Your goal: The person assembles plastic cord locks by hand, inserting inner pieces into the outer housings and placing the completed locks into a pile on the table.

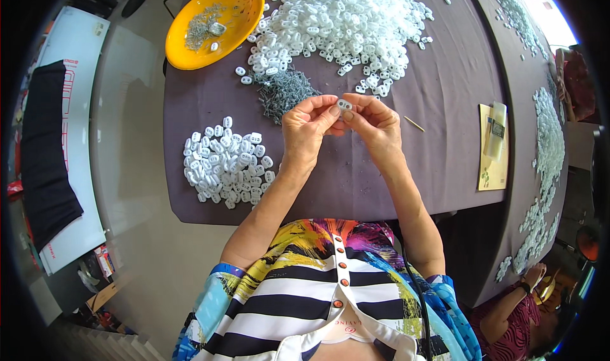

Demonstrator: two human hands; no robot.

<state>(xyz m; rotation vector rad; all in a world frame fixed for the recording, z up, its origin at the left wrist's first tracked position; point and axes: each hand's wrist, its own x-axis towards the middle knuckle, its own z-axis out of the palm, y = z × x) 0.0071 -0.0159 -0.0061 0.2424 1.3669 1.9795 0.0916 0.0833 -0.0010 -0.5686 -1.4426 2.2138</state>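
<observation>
Purple table (445, 75) loaded: big white pile (343, 24) ahead, springs (283, 93) central, done pile (227, 161) left, yellow bowl (213, 24) far left. Left hand (306, 132) and right hand (375, 127) raised together, fingertips pinched on one white piece (344, 104), held close for fitting.

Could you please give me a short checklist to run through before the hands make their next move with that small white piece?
1. White plastic piece pinched between fingertips of left hand and right hand: ok.
2. Piece held above the dark tablecloth, not resting: ok.
3. Pile of small metal springs near the hands: ok.
4. Small white pile near the left hand: ok.
5. Spring already fitted in the piece: cannot tell.
</observation>
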